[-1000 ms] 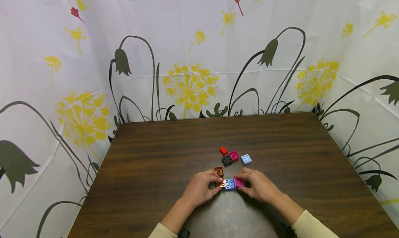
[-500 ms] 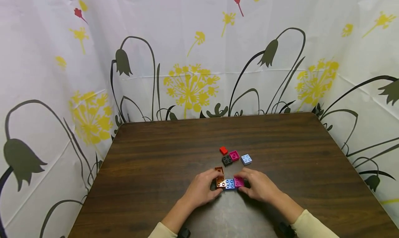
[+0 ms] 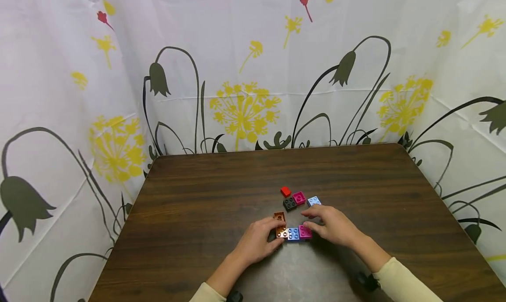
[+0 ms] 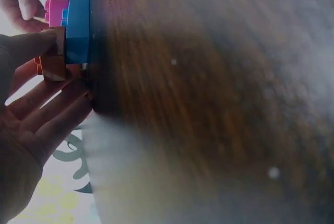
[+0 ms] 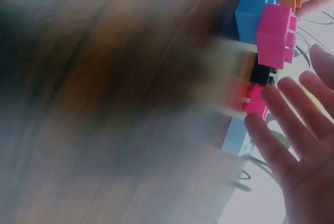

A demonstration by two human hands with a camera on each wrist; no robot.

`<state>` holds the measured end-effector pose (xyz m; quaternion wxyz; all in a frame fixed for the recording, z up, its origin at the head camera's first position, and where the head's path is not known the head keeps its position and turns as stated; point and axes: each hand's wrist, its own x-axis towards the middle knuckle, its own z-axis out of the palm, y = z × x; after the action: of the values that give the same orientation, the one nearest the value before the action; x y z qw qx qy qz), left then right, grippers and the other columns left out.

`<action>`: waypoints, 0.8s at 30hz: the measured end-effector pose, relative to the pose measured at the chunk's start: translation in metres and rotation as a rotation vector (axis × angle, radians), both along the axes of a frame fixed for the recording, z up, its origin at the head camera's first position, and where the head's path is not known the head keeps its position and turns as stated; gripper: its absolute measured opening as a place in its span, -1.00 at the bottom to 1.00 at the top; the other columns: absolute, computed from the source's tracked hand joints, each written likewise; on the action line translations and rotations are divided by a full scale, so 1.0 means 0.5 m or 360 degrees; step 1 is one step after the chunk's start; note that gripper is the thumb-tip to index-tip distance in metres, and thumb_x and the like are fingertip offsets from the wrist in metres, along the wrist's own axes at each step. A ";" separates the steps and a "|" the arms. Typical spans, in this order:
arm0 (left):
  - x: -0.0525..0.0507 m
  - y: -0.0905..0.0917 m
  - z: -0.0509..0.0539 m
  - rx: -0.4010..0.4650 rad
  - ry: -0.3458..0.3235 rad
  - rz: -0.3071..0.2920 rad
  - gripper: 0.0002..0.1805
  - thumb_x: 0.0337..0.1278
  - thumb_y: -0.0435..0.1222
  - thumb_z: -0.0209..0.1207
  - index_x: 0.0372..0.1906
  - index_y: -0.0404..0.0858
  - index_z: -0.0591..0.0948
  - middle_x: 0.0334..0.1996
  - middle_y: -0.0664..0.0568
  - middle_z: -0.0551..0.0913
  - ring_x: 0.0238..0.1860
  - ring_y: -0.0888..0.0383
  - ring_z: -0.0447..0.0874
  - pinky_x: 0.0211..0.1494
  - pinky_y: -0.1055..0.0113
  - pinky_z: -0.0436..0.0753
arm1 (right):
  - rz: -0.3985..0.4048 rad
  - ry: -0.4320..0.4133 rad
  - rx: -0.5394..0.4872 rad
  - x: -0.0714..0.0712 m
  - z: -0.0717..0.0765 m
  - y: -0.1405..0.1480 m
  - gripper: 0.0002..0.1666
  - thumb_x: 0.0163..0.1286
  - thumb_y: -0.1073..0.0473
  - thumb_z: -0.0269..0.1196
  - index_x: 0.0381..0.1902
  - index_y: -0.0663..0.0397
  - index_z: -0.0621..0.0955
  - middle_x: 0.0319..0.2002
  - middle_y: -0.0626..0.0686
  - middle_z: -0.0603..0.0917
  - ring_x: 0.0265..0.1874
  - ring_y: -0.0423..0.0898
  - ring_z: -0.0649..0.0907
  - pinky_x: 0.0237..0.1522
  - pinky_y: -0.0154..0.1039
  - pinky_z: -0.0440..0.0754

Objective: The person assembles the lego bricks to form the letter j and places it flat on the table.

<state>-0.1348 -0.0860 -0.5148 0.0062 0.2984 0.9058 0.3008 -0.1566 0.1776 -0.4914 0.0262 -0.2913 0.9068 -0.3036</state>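
Observation:
An orange-brown brick [image 3: 281, 232] is pinched by the left hand [image 3: 257, 242] at the left end of a row. Beside it are a blue brick [image 3: 293, 234] and a pink brick [image 3: 305, 232]. In the left wrist view, the orange-brown brick [image 4: 54, 59] and pink brick [image 4: 59, 6] sit on top of a larger blue piece [image 4: 79, 28]. The right hand [image 3: 336, 225] is just right of the pink brick, holding nothing; its fingers spread apart in the right wrist view, clear of the pink brick [image 5: 273, 36].
Behind the row lie a brown brick [image 3: 279, 216], a black brick [image 3: 289, 204], a red brick [image 3: 285, 191], a magenta brick [image 3: 299, 198] and a light blue brick [image 3: 314, 201] on the wooden table [image 3: 197, 183]. A flower-patterned curtain [image 3: 245, 29] hangs behind.
My right hand has let go of the pink brick and moved slightly right and away from me, towards the light blue brick. My left hand stays at the orange-brown brick.

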 end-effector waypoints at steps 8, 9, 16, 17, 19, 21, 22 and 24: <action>0.002 -0.001 0.001 0.0039 0.0005 -0.0005 -0.58 0.13 -0.17 0.37 0.12 -0.09 0.65 -0.02 0.15 0.64 0.01 0.20 0.61 0.04 0.16 0.58 | 0.0144 -0.0077 -0.0062 -0.046 0.004 -0.050 -0.66 0.32 0.21 0.34 0.06 0.02 0.68 -0.01 -0.07 0.69 -0.07 -0.14 0.66 -0.10 -0.16 0.64; 0.002 0.000 0.001 0.0043 0.0005 -0.0005 -0.59 0.13 -0.17 0.37 0.11 -0.09 0.65 -0.02 0.15 0.64 0.02 0.21 0.61 0.04 0.16 0.58 | 0.0160 -0.0062 -0.0047 -0.051 0.004 -0.056 -0.65 0.31 0.23 0.35 0.07 0.00 0.68 -0.01 -0.08 0.68 -0.06 -0.14 0.66 -0.08 -0.14 0.63; 0.003 0.001 0.001 0.0055 0.0034 -0.0017 -0.60 0.14 -0.17 0.37 0.09 -0.08 0.65 -0.01 0.16 0.64 0.03 0.22 0.60 0.06 0.18 0.57 | 0.0307 -0.0098 0.0154 -0.078 0.001 -0.094 -0.48 0.26 0.36 0.31 0.16 -0.11 0.65 0.08 -0.14 0.64 0.06 -0.14 0.60 0.08 -0.08 0.55; 0.003 0.001 0.001 0.0052 0.0043 -0.0018 -0.61 0.13 -0.17 0.37 0.09 -0.08 0.65 -0.02 0.16 0.64 0.02 0.23 0.60 0.05 0.19 0.58 | 0.0325 -0.0102 0.0177 -0.080 0.001 -0.098 -0.47 0.25 0.35 0.31 0.18 -0.10 0.64 0.08 -0.14 0.64 0.07 -0.14 0.60 0.08 -0.07 0.55; 0.004 0.001 0.001 0.0051 0.0053 -0.0021 -0.61 0.14 -0.16 0.37 0.09 -0.08 0.65 -0.02 0.16 0.64 0.02 0.22 0.60 0.06 0.19 0.58 | 0.0355 -0.0096 0.0221 -0.085 -0.002 -0.107 -0.46 0.25 0.35 0.32 0.20 -0.10 0.63 0.08 -0.14 0.64 0.07 -0.15 0.60 0.09 -0.07 0.54; 0.004 0.001 0.001 0.0052 0.0055 -0.0023 -0.61 0.14 -0.17 0.37 0.09 -0.07 0.65 -0.01 0.17 0.64 0.03 0.22 0.60 0.06 0.19 0.57 | 0.0371 -0.0091 0.0271 -0.088 -0.005 -0.114 -0.45 0.25 0.32 0.33 0.20 -0.10 0.63 0.07 -0.14 0.65 0.07 -0.15 0.60 0.10 -0.07 0.54; 0.004 0.001 0.000 0.0054 0.0052 -0.0024 -0.61 0.14 -0.17 0.37 0.09 -0.06 0.65 0.00 0.17 0.64 0.03 0.22 0.60 0.06 0.19 0.57 | 0.0367 -0.0093 0.0295 -0.089 -0.006 -0.117 -0.46 0.25 0.30 0.34 0.21 -0.11 0.63 0.07 -0.14 0.65 0.06 -0.15 0.61 0.10 -0.06 0.53; 0.004 0.002 0.000 0.0060 0.0049 -0.0025 -0.61 0.14 -0.17 0.37 0.09 -0.06 0.65 0.00 0.18 0.64 0.04 0.23 0.60 0.07 0.19 0.57 | 0.0356 -0.0092 0.0336 -0.091 -0.008 -0.122 -0.47 0.25 0.26 0.35 0.20 -0.12 0.63 0.06 -0.13 0.66 0.06 -0.14 0.61 0.11 -0.05 0.53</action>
<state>-0.1328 -0.0853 -0.5146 -0.0110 0.3102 0.8975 0.3132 -0.2020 0.1165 -0.4953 0.1163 -0.3772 0.8945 -0.2101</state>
